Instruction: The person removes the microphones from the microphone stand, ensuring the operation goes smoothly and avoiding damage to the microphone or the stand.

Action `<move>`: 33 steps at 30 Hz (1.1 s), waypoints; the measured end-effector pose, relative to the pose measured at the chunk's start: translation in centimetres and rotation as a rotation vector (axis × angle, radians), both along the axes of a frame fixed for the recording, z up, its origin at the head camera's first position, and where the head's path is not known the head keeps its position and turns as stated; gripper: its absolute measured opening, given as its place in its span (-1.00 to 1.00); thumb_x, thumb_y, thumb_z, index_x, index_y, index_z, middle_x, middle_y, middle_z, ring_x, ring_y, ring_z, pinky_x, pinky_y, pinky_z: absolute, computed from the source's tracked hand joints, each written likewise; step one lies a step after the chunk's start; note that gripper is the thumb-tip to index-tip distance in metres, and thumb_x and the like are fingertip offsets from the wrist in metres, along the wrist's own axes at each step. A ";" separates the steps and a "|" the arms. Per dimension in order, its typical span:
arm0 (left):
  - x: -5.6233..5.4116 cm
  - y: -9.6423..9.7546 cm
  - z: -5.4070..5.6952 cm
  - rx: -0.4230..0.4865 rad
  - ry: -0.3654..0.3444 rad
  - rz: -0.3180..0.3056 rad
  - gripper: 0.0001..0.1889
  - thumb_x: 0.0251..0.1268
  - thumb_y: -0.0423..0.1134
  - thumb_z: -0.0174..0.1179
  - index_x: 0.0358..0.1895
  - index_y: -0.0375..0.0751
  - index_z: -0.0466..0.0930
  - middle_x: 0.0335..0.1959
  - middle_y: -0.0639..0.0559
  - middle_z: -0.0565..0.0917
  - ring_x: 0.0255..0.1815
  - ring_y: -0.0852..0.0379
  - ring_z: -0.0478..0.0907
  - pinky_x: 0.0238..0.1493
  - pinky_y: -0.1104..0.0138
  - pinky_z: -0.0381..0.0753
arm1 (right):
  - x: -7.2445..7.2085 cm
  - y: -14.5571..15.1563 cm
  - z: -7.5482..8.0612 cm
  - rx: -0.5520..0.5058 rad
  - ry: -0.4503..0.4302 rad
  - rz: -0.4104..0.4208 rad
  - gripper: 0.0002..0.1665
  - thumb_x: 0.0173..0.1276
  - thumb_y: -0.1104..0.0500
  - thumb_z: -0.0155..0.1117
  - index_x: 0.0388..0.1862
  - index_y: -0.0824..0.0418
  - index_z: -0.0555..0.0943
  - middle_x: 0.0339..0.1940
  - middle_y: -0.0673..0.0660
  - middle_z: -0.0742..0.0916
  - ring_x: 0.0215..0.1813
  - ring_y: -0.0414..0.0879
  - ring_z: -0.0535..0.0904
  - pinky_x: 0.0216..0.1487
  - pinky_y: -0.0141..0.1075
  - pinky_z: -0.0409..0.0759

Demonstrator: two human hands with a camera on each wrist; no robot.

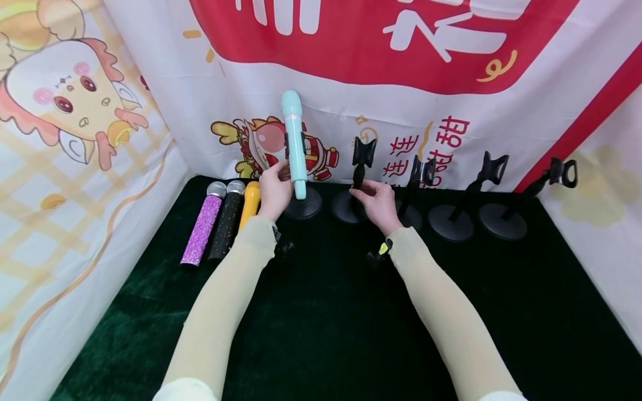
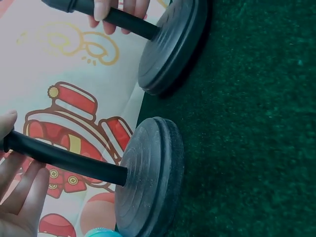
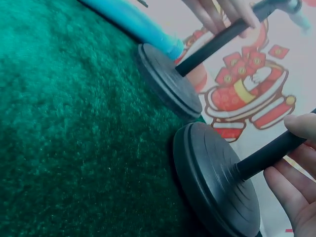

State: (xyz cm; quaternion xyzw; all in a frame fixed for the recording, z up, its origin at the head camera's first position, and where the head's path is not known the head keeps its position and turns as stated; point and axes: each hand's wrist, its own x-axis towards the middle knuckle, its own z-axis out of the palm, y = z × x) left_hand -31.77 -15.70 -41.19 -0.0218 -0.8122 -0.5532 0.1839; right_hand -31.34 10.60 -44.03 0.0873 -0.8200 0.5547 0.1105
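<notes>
A mint-green microphone (image 1: 297,145) rests, leaning, in the clip of the leftmost black microphone stand (image 1: 305,207). My left hand (image 1: 276,189) grips that stand's pole, fingers on one side and thumb on the other in the left wrist view. Beside it, a second microphone stand (image 1: 343,209) has a bare clip at its top. Its pole is pinched between the thumb and fingers of my right hand (image 1: 378,203), low down above the round base (image 3: 215,173). In the left wrist view, both round bases sit close together on the green cloth.
To the right stand three more black microphone stands (image 1: 451,223) with bare clips. On the left lie a purple glitter microphone (image 1: 202,231), a black one (image 1: 228,223) and a yellow one (image 1: 251,200). A printed backdrop (image 1: 170,100) hangs behind the dark green cloth (image 1: 321,323).
</notes>
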 end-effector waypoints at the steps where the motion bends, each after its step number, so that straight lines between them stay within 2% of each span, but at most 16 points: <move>1: -0.1 0.1 0.0 -0.009 0.001 0.000 -0.66 0.37 -0.37 0.27 0.19 -0.26 0.67 -0.01 -0.15 0.74 -0.02 -0.01 0.70 0.10 0.24 0.64 | -0.2 0.0 0.0 0.003 -0.008 -0.009 -0.73 0.35 0.18 0.48 -0.03 0.27 0.78 -0.17 0.08 0.81 -0.08 -0.14 0.71 0.03 -0.24 0.62; 8: -0.6 0.0 -0.3 -0.034 0.043 0.020 -0.69 0.40 -0.38 0.26 0.16 -0.24 0.69 -0.07 -0.14 0.75 -0.06 0.01 0.72 0.06 0.26 0.66 | -0.5 0.0 -0.1 0.046 -0.054 -0.007 -0.68 0.40 0.08 0.45 0.03 0.23 0.77 -0.12 0.11 0.80 -0.03 -0.10 0.69 0.12 -0.17 0.58; 18: -0.4 -0.4 -0.5 0.020 0.057 0.014 -0.69 0.39 -0.29 0.33 0.16 -0.17 0.72 -0.07 -0.07 0.76 -0.07 0.10 0.73 0.04 0.31 0.67 | -0.4 0.0 -0.4 0.055 -0.057 0.002 -0.69 0.40 0.05 0.44 0.02 0.20 0.78 -0.13 0.09 0.80 -0.03 -0.11 0.69 0.14 -0.16 0.56; 24: -0.1 -0.3 0.1 0.020 0.058 0.015 -0.67 0.38 -0.29 0.35 0.18 -0.18 0.71 -0.06 -0.08 0.76 -0.07 0.09 0.73 0.02 0.31 0.67 | -0.3 0.1 -0.3 0.046 -0.057 0.005 -0.66 0.41 0.05 0.44 0.04 0.23 0.77 -0.11 0.10 0.80 -0.02 -0.09 0.69 0.13 -0.14 0.58; 28: 0.2 0.0 0.6 0.010 0.057 0.006 -0.66 0.35 -0.19 0.40 0.15 -0.16 0.73 -0.05 -0.07 0.76 -0.06 0.08 0.72 0.04 0.30 0.67 | -0.4 0.2 -0.3 0.046 -0.053 -0.003 -0.66 0.41 0.06 0.44 0.04 0.23 0.77 -0.11 0.10 0.80 -0.03 -0.09 0.69 0.12 -0.15 0.58; 33: 0.6 0.2 0.7 0.009 0.044 -0.004 -0.66 0.35 -0.19 0.40 0.14 -0.17 0.73 -0.06 -0.06 0.76 -0.07 0.08 0.72 0.04 0.28 0.67 | -0.5 0.3 -0.5 0.057 -0.047 -0.012 -0.65 0.41 0.06 0.43 0.05 0.24 0.76 -0.10 0.10 0.80 -0.02 -0.09 0.69 0.12 -0.15 0.58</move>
